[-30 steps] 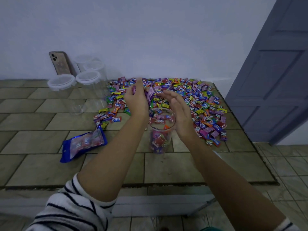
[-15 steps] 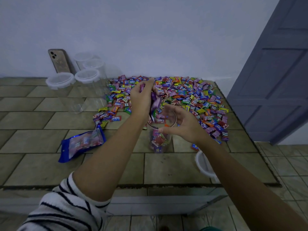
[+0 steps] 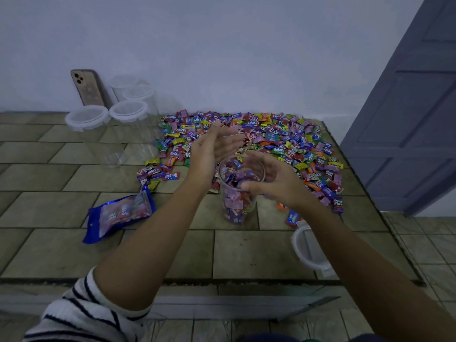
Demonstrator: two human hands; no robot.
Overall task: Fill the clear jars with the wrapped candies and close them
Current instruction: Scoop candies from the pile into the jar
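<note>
The open jar [image 3: 240,191] stands upright on the counter [image 3: 148,253], long axis vertical and mouth up. It looks well filled but not yet to the rim. The right hand [image 3: 274,178] curls round the jar's right side near the rim, thumb on the near wall and fingers round the far side, so its grip holds the jar steady. The left hand [image 3: 212,149] hovers just beyond and left of the jar's mouth. Its fingers are straight, its grip is open, and no candy shows in it.

The wrapped candies [image 3: 271,141] lie in a loose spread beyond the jar and to its right, the nearest pieces just beside its base. The left hand is already over the spread's near-left part, so it is the nearer one. The next scoop likely calls for a short reach away from the jar, then a return over the mouth.

Left of the jar the tiles are bare as far as a blue bag [image 3: 121,213]. The lid [image 3: 311,253] lies near and right of the jar, partly under the right forearm. Further right of the jar, candies sit close to the counter's edge, where a wide sweep could knock some off. The closed jars [image 3: 130,119] stand well away, beyond and left of the jar.
</note>
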